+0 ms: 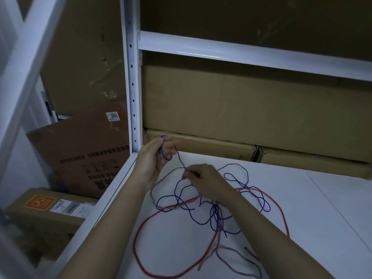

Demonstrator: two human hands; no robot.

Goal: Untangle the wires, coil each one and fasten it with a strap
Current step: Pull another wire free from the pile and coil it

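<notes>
Fingers of our left hand point(155, 156) curled round small blue wire point(182, 200) loops, our right hand point(203, 181) pinching the same strand just below, blue, red wire point(138, 252) and grey wire point(237, 256) tangled on the white shelf point(302, 208).

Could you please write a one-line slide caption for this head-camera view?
Left hand grips the blue wire end while the right hand pinches it above tangled red and grey wires.
</notes>
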